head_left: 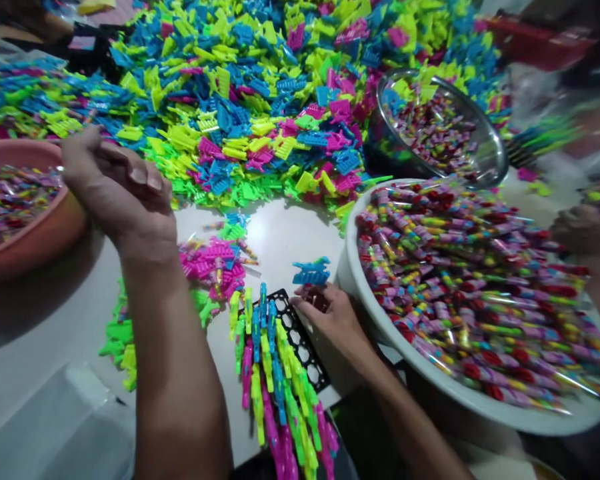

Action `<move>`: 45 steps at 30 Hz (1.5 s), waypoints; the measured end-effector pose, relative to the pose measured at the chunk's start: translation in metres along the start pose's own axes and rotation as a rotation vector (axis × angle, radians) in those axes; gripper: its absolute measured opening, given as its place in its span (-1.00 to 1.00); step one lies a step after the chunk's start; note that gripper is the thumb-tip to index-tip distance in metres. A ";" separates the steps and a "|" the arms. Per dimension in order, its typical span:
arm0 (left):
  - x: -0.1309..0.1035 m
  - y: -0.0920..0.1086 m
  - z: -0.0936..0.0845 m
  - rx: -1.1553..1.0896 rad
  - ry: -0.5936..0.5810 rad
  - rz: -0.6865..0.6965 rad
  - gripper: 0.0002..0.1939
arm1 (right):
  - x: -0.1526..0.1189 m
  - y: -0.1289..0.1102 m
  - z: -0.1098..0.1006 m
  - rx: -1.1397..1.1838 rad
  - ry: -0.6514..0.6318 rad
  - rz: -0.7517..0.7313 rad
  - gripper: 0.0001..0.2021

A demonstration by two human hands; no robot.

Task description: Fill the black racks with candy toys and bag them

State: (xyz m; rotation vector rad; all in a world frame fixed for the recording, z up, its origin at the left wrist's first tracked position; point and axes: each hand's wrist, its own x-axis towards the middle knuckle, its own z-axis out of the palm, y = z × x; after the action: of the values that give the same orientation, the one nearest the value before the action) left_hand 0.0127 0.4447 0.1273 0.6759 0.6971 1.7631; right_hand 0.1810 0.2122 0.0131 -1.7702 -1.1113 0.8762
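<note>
My left hand (123, 187) is raised beside the orange tub, its fingers curled inward; whatever they may hold is hidden. Low on the right, my right hand (330, 313) has its fingers closed around the lower end of a blue plastic toy piece (311, 272). That hand is at the edge of a black rack (300, 337) with round holes. Rows of yellow, green, blue and pink plastic toys (275, 373) stand in the rack, covering its left part. Just left of it lies a small pile of pink pieces (215, 263) mixed with candy-filled tubes.
A large heap of coloured plastic pieces (240, 113) covers the back. The orange tub (25, 247) holds filled tubes, as do the white tub (380, 313) and a tilted metal bowl (495, 143). Another person's hand (587, 227) shows at right. Green pieces (117, 340) lie at left.
</note>
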 end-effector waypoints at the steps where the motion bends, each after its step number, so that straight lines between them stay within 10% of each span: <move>1: -0.001 0.000 0.000 0.022 -0.019 0.011 -0.54 | -0.002 0.002 0.000 0.023 0.038 0.038 -0.76; 16: -0.006 0.004 0.002 0.135 -0.013 0.014 -0.49 | 0.013 -0.009 0.000 -0.244 -0.358 -0.227 -0.76; 25: -0.002 0.000 0.002 0.120 -0.037 0.024 -0.51 | 0.025 -0.011 0.000 -0.373 -0.424 -0.442 -0.79; 45: -0.003 0.002 -0.002 0.066 -0.046 0.059 -0.49 | 0.023 -0.001 0.005 -0.416 -0.342 -0.435 -0.84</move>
State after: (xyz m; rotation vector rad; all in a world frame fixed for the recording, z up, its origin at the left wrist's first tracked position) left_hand 0.0112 0.4416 0.1273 0.7859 0.7127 1.7790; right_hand 0.1843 0.2350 0.0096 -1.6254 -1.9311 0.7258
